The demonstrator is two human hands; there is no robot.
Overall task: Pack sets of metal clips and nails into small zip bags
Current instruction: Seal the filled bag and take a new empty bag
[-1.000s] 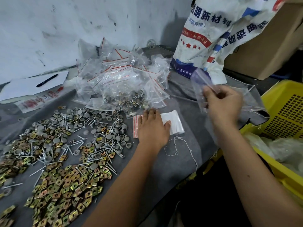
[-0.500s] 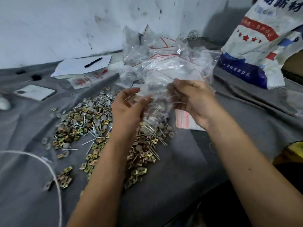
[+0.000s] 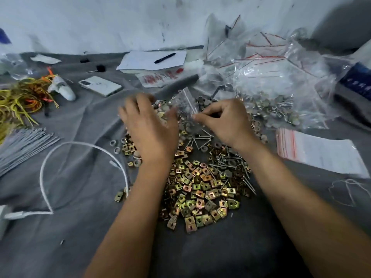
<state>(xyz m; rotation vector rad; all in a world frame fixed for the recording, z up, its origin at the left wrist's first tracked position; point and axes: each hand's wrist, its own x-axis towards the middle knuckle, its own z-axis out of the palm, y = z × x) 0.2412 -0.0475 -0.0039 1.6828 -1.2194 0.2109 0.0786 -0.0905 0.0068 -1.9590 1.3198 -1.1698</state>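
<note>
While the right hand (image 3: 226, 122) pinches the small bag (image 3: 185, 104) open, the flat, blurred left hand (image 3: 149, 125) should scoop clips (image 3: 200, 189) sparingly.

Two bare forearms come up from the bottom edge, one on each side, and each ends in a bare hand. No sleeve shows on either arm: both are uncovered from the frame's lower edge to the wrist. The left hand (image 3: 148, 125) wears no glove, ring, watch or band, and its outline is blurred, so finer detail there cannot be made out. The right hand (image 3: 224, 121) is sharper and is likewise without glove, ring or wristband. The fingernails that show on it are short and plain. No other part of the person is in view.
</note>
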